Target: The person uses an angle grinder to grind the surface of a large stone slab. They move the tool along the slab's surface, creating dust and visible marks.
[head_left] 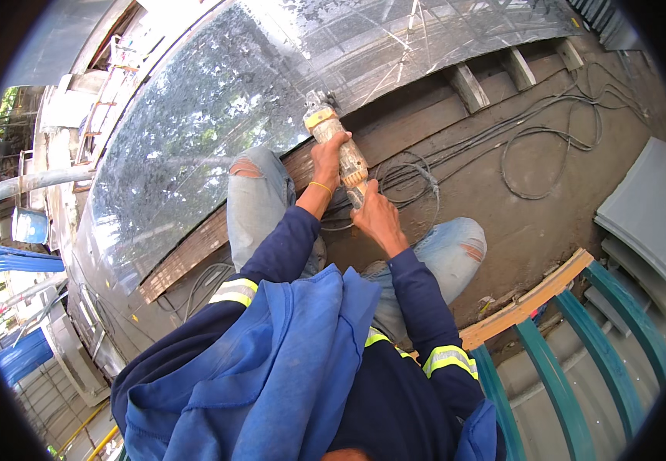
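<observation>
My left hand point(328, 157) grips the front body of a yellow and grey angle grinder point(334, 138). My right hand point(377, 215) holds its rear end, where the cable leaves. The grinder's head rests at the edge of a large shiny metal sheet point(218, 115) lying on dark wooden beams point(195, 250). I crouch over it in torn pale jeans and dark blue sleeves with reflective bands. A yellow band circles my left wrist.
Black cables point(533, 146) loop over the dirt floor to the right. Grey panels point(644, 207) are stacked at the far right. Green metal bars point(586, 338) and a wooden plank point(533, 300) lie at the lower right. Blue tarpaulin point(10, 261) and pipes sit at the left.
</observation>
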Demonstrator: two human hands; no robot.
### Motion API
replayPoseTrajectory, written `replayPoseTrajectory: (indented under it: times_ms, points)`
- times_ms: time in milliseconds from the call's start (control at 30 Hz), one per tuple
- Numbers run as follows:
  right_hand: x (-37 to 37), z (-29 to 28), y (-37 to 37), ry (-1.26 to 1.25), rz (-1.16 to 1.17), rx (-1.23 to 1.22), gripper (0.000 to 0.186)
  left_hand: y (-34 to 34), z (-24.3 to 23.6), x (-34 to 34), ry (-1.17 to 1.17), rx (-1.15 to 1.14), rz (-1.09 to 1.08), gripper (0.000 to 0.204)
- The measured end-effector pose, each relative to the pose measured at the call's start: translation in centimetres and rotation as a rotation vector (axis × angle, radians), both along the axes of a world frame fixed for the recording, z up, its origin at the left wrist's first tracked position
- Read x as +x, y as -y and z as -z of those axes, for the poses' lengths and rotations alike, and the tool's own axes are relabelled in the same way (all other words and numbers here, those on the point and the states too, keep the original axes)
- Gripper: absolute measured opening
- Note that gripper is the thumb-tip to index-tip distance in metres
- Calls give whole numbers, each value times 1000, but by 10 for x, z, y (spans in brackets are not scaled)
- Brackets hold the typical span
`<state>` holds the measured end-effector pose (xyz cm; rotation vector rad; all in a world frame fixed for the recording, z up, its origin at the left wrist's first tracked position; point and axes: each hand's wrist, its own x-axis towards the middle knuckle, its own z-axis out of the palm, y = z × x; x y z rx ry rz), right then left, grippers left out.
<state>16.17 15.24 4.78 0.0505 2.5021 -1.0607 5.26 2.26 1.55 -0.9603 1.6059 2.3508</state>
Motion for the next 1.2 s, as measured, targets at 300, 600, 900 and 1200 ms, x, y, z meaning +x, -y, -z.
replayPoseTrajectory:
  times_ms: [300,600,900,1200]
  points:
    - [-10,3,3,-20,-22,30,46,5,6,-11,8,-13,-13,29]
    - [-31,9,12,-27,-3,20,48,13,7,-33,24,-10,-20,30]
    - [-16,3,7,-29,0,-37,48,10,7,-19,20,-14,-18,28]
    - [9,-4,-5,1,16,-15,46,-5,-2,6,26,-9,0,28]
